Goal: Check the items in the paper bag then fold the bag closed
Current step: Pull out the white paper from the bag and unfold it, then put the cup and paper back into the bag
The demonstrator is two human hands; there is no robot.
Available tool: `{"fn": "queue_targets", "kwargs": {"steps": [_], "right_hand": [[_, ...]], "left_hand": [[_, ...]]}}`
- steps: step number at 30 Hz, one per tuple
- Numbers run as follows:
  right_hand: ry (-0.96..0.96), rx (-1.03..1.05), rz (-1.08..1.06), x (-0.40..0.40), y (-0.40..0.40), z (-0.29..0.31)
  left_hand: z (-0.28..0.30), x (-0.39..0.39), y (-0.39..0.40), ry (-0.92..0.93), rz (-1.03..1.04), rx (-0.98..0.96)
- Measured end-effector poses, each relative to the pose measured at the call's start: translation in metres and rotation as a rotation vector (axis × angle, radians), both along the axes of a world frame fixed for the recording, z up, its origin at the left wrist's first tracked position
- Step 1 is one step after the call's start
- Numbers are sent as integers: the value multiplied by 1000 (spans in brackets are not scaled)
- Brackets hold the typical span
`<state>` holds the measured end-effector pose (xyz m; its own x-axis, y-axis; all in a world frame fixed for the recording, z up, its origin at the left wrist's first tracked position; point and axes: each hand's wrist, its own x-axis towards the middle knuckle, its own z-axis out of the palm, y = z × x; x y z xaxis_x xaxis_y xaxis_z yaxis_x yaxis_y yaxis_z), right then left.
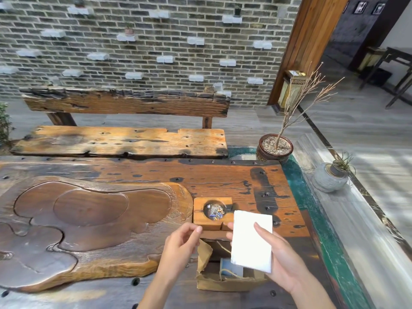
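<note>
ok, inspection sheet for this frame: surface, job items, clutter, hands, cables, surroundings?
Surface: worn wooden table with carved tea tray.
Job's things: brown paper bag open, blue item inside; white packet held above it.
Clutter: wooden ashtray holding debris.
Hands: right hand grips the packet; left hand empty, beside bag.
Cables: nothing seen.
Surroundings: bench, brick wall, potted plants.

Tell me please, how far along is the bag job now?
Checking is in progress: the right hand holds a white packet above the open paper bag, and a bluish item remains inside. The left hand is empty. Folding the bag closed has not started.
</note>
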<state>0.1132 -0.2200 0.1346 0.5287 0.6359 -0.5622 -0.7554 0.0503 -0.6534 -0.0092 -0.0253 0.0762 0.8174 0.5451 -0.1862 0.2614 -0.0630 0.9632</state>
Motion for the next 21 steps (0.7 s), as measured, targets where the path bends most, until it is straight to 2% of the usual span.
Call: {"fn": "queue_targets", "kwargs": {"steps": [6, 11, 16, 21], "right_hand": [[-22, -156, -67, 17, -35, -19], [-51, -252, -78, 25, -60, -32], [-102, -417, 13, 34, -73, -47], [-105, -555, 133, 34, -50, -68]], "left_hand": [[-39, -10, -12, 118, -86, 190], [-57, -6, -19, 152, -113, 251], [-65, 3, -23, 201, -174, 266], [-75, 13, -27, 407, -274, 346]]}}
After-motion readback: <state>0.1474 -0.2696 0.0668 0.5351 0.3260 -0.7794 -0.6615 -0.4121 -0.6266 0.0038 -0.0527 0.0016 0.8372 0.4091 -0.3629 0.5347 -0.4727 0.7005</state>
